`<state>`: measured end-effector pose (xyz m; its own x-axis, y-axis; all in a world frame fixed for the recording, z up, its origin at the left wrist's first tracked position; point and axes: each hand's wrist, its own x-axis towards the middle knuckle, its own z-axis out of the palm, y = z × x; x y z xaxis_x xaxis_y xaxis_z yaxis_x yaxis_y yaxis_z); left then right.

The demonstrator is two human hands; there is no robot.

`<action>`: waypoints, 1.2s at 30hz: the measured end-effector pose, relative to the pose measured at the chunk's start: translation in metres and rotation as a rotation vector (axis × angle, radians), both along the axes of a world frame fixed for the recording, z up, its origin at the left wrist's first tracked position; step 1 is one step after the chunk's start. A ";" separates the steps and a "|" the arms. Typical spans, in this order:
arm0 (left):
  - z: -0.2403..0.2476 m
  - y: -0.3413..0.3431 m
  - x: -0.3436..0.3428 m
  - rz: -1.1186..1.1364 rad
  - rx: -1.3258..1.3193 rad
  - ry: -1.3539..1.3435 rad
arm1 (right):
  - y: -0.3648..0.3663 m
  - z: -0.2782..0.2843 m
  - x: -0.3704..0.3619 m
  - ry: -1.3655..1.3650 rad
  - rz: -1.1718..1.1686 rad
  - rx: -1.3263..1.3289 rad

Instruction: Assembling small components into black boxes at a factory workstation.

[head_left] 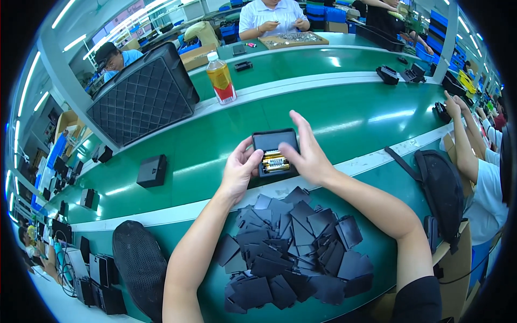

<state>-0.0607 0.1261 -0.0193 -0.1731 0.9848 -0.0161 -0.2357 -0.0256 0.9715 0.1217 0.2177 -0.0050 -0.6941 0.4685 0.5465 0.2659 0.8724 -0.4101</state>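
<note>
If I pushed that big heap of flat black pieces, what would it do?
The heap of flat black pieces would probably spread and slump, since the pieces lie loose, overlapping at many angles. Each one is likely light and fairly stiff, because they look thin yet keep flat. Outer ones might slide easily, as the green worktop looks smooth.

I'm seeing a small black box [272, 141] resting in the left hand [240, 168], its open face pointing upward. Several gold-coloured batteries [276, 162] are lying crosswise, side by side, in the half nearer the person, while the far half is showing plain dark surface. The blurred right hand [311, 159] is partly covering the right edge.
</note>
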 end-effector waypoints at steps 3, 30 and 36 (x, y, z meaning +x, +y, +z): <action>0.001 0.003 0.013 -0.023 0.133 0.057 | 0.002 -0.006 -0.002 0.239 -0.077 -0.903; -0.007 -0.002 0.012 -0.117 0.128 -0.070 | 0.002 -0.018 0.003 0.524 0.020 -0.962; -0.007 -0.003 -0.003 0.092 0.134 -0.040 | -0.022 0.022 0.016 0.243 -0.127 -0.095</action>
<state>-0.0637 0.1226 -0.0261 -0.2642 0.9586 0.1061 -0.2645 -0.1778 0.9478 0.1378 0.1956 0.0166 -0.4806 0.6004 0.6392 0.2546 0.7930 -0.5535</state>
